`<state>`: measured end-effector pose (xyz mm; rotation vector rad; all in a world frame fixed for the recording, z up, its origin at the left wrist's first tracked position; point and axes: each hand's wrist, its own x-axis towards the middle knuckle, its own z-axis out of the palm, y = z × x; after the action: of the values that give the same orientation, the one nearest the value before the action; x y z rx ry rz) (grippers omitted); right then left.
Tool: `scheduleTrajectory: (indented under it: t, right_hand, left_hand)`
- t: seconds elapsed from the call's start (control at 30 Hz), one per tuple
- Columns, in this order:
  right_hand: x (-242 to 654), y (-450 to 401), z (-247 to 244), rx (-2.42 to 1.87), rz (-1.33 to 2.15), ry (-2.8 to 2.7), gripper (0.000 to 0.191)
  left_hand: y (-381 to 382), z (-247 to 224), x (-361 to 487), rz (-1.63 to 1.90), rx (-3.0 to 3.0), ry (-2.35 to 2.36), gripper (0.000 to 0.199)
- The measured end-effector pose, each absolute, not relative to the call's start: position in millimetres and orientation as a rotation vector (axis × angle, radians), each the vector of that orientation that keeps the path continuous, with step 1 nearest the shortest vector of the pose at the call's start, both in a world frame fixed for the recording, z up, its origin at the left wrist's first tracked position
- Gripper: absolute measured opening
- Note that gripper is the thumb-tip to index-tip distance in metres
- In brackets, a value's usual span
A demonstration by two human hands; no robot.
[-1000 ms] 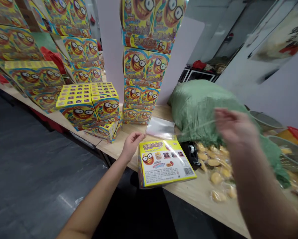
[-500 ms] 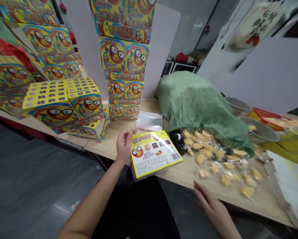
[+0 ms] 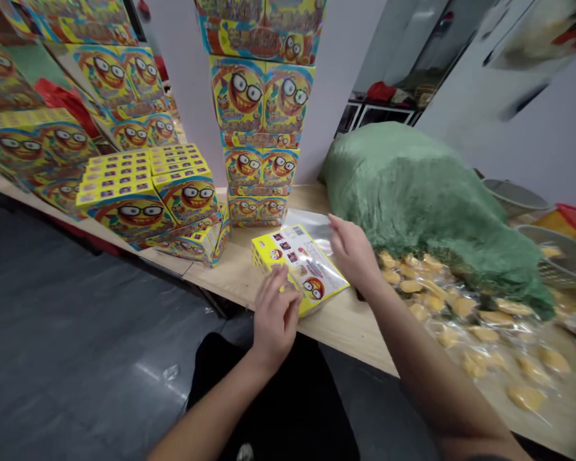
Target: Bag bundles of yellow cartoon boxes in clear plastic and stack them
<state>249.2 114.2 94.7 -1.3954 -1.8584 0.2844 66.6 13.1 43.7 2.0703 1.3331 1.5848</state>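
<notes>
A yellow and white printed box [image 3: 311, 253] with cartoon faces lies at the table's front edge. My left hand [image 3: 275, 314] is at its near left edge, fingers loosely bent and partly apart, without a grip on the box. Over the far right side of the box is my right hand [image 3: 355, 253], its fingers closed together; whatever they may hold is too small to make out. Behind the box, a clear plastic bag [image 3: 311, 221] lies flat, close to the right fingertips. My right forearm mostly hides the black tape dispenser.
Stacked cartoon boxes [image 3: 261, 99] rise behind the work spot, with more boxes [image 3: 148, 192] to the left. On the right, a green sack [image 3: 412, 186] stands behind several wrapped yellow pieces [image 3: 484, 333]. Grey baskets [image 3: 532, 243] sit at the far right.
The box has been turned round on the table. My right hand has moved from the lower right to the box's far side; my left hand's fingers have loosened. The view has shifted left.
</notes>
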Motion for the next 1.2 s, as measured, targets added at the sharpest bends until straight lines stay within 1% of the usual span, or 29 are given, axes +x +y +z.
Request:
scheduleTrajectory:
  t: [0.03,0.13,0.17,0.2,0.23,0.33,0.37,0.4,0.43,0.5,0.53,0.57,0.6,0.63,0.67,0.7,0.77,0.8,0.83,0.9,0.97,1.1,1.2]
  right_hand:
    - [246,94,97,-1.342,0.278,-1.935,0.047]
    - [219,29,82,-1.313,0.349,-2.050,0.068]
    - [207,13,72,-1.349,0.319,-2.024,0.070]
    - [195,2,62,-1.412,0.285,-1.945,0.068]
    - [184,-3,53,-1.467,0.258,-1.861,0.062]
    - [161,4,39,-1.528,0.244,-1.682,0.029]
    - [158,9,38,-1.518,0.251,-1.651,0.019]
    - [156,14,38,-1.504,0.258,-1.623,0.016]
    - [156,18,39,-1.492,0.269,-1.597,0.016]
    - [159,23,40,-1.474,0.291,-1.544,0.018]
    - [163,24,40,-1.465,0.308,-1.537,0.017]
    - [168,25,39,-1.455,0.328,-1.545,0.017]
    - [174,27,38,-1.442,0.348,-1.561,0.016]
    - [181,29,38,-1.423,0.371,-1.583,0.016]
    - [190,32,37,-1.403,0.402,-1.612,0.016]
    - [200,36,37,-1.383,0.443,-1.648,0.017]
    - [222,47,38,-1.343,0.549,-1.720,0.018]
    - [234,53,40,-1.327,0.610,-1.752,0.019]
    - [246,59,43,-1.311,0.669,-1.777,0.020]
    - [269,67,50,-1.273,0.764,-1.800,0.022]
    - [289,69,60,-1.268,0.793,-1.775,0.023]
    - [310,45,80,-1.434,0.688,-1.652,0.018]
    - [308,20,87,-1.417,0.564,-1.664,0.015]
  left_hand:
    - [16,47,67,1.585,2.055,1.365,0.014]
    - [21,56,62,1.511,2.023,1.381,0.013]
    - [22,59,59,1.478,2.023,1.356,0.014]
    - [22,62,56,1.445,2.033,1.323,0.015]
    - [22,64,52,1.409,2.062,1.284,0.016]
    - [26,64,34,1.296,2.232,1.173,0.020]
    - [30,61,26,1.307,2.282,1.173,0.025]
    - [35,56,15,1.368,2.307,1.205,0.036]
    - [42,49,4,1.461,2.295,1.265,0.054]
    - [62,33,-19,1.610,2.187,1.373,0.102]
    - [74,25,-29,1.600,2.122,1.373,0.120]
    - [86,18,-38,1.537,2.064,1.333,0.130]
    - [98,13,-44,1.456,2.004,1.273,0.132]
    - [109,11,-48,1.383,1.944,1.208,0.127]
    - [119,11,-49,1.331,1.896,1.150,0.114]
    - [127,13,-48,1.299,1.868,1.114,0.093]
    - [136,21,-43,1.234,1.898,1.080,0.042]
    - [136,26,-39,1.193,1.941,1.069,0.025]
    - [133,30,-35,1.147,1.982,1.063,0.020]
    - [119,36,-25,1.088,2.018,1.069,0.020]
    - [98,38,-16,1.114,2.002,1.112,0.017]
    - [68,34,2,1.295,1.949,1.226,0.013]
    - [65,31,8,1.364,1.917,1.261,0.012]
